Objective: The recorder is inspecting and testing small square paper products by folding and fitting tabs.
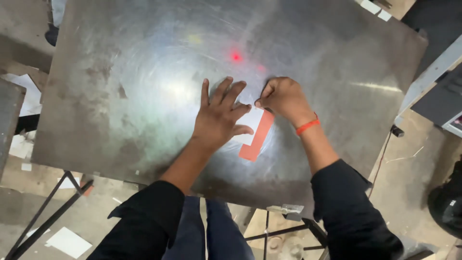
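A large scuffed metal plate (144, 96) fills most of the view. An orange L-shaped strip (257, 140) lies on it, with a white piece (249, 123) beside it. My left hand (220, 115) presses flat on the plate with fingers spread, partly covering the white piece. My right hand (284, 98), with an orange band at the wrist, pinches the upper end of the orange strip with closed fingers. A red light dot (236, 56) glows on the plate just above both hands.
The plate rests on a dark metal frame (43, 212). White paper scraps (68, 242) lie on the concrete floor at lower left. A grey machine edge (433, 77) and a dark round object (445, 204) stand to the right.
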